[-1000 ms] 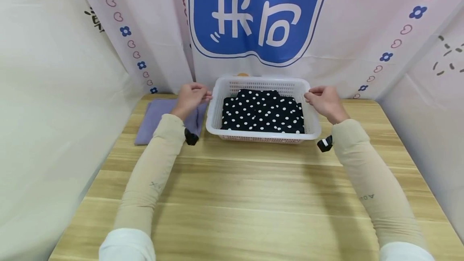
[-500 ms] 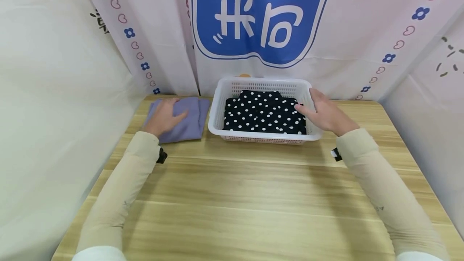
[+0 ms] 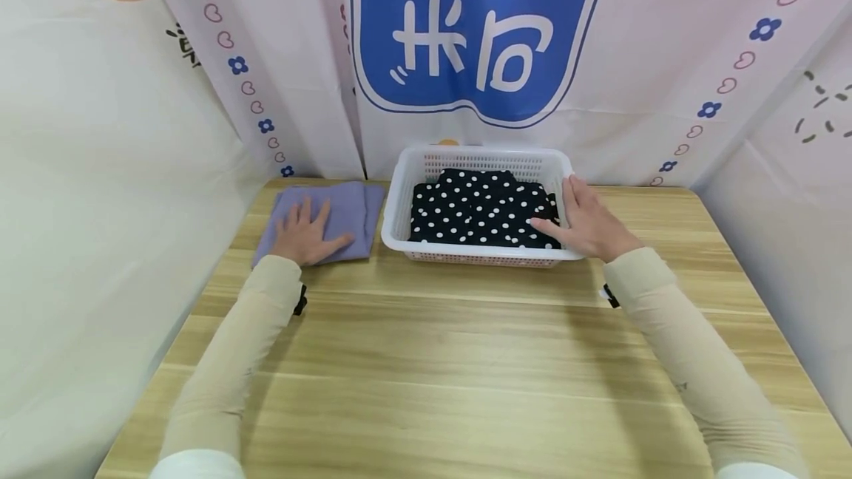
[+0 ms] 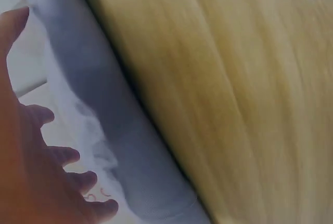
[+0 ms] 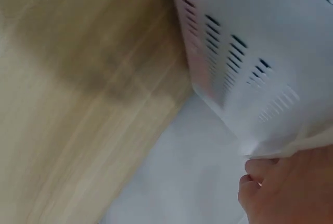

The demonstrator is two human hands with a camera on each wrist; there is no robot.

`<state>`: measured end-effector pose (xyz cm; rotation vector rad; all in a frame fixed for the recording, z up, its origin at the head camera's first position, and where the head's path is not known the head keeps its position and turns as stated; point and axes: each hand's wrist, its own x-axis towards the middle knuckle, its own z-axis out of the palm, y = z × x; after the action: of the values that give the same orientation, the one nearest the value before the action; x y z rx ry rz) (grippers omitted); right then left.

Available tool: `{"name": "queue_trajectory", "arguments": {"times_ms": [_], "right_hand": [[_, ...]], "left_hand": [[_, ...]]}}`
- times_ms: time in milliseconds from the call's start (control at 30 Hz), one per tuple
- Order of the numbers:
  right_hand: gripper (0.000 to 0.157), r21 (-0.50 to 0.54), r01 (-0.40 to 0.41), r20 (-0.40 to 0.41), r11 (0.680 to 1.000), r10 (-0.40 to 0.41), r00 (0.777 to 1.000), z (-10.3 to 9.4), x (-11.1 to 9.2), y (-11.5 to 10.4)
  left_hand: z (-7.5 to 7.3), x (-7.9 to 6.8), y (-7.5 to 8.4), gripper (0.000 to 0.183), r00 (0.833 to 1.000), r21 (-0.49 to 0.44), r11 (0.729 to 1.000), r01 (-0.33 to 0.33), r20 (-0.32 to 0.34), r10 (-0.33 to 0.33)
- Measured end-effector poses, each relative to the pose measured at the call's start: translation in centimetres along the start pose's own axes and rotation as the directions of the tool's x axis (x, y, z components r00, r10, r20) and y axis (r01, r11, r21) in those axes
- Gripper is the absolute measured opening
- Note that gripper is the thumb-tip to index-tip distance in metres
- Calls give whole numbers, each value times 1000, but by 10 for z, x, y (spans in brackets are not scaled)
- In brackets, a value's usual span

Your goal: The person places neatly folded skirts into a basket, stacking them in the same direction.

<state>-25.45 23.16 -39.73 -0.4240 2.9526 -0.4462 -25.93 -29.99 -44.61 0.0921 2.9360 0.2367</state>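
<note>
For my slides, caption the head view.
Left hand over purple cloth, right hand at white basket of polka-dot fabric.

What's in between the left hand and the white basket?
In the head view, between the left hand and the white basket lie part of the purple cloth and a thin strip of bare table.

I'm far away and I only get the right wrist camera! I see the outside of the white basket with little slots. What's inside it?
Observer: The head view shows black cloth with white dots inside the basket.
Operator: Cool! What's next to it?
Observer: A folded purple cloth, lying to the left of the basket.
Operator: Is anything on top of that?
Observer: The left hand is over it, fingers spread; I can't tell whether they touch.
</note>
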Motion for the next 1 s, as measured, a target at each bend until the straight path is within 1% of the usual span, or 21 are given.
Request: {"name": "queue_trajectory", "arguments": {"times_ms": [67, 167, 200, 300, 400, 533, 667, 767, 833, 933, 967, 1000], "right_hand": [[112, -15, -5, 3, 1000, 5, 1000, 4, 0, 1], [111, -19, 3, 3, 1000, -3, 1000, 7, 1, 0], [111, -17, 9, -4, 1000, -9, 1000, 7, 2, 0], [111, -14, 25, -19, 1000, -25, 999, 7, 4, -1], [110, -20, 34, -33, 999, -34, 999, 6, 5, -1], [109, -34, 31, -30, 999, -32, 999, 4, 6, -1], [110, -33, 22, -17, 999, -22, 1000, 5, 5, -2], [109, -28, 19, -17, 999, -19, 1000, 5, 3, -1], [108, -28, 18, -21, 999, -18, 1000, 6, 2, -1], [108, -34, 17, -24, 999, -17, 1000, 7, 1, 0], [108, -34, 16, -21, 999, -16, 1000, 7, 1, 1], [108, -36, 15, -18, 999, -15, 1000, 7, 1, 1]], "left_hand": [[2, 0, 2, 104, 999, -36, 999, 18, 46, -16], [3, -1, 8, 106, 992, -74, 996, 53, 115, -44], [4, -1, 9, 107, 989, -75, 995, 66, 140, -55], [12, 6, 6, 111, 980, -43, 995, 87, 182, -78], [14, 8, 8, 112, 976, -22, 995, 98, 199, -92], [7, 0, 16, 111, 976, -13, 994, 109, 193, -104], [6, -2, 19, 112, 973, 6, 993, 114, 202, -113], [6, -3, 21, 113, 970, -1, 994, 114, 215, -111], [10, 0, 19, 116, 969, -15, 993, 114, 224, -107], [13, -3, 22, 118, 965, -34, 992, 121, 239, -109], [17, 0, 20, 119, 964, -42, 992, 121, 245, -108], [19, -1, 21, 120, 961, -45, 991, 124, 253, -109]]}}
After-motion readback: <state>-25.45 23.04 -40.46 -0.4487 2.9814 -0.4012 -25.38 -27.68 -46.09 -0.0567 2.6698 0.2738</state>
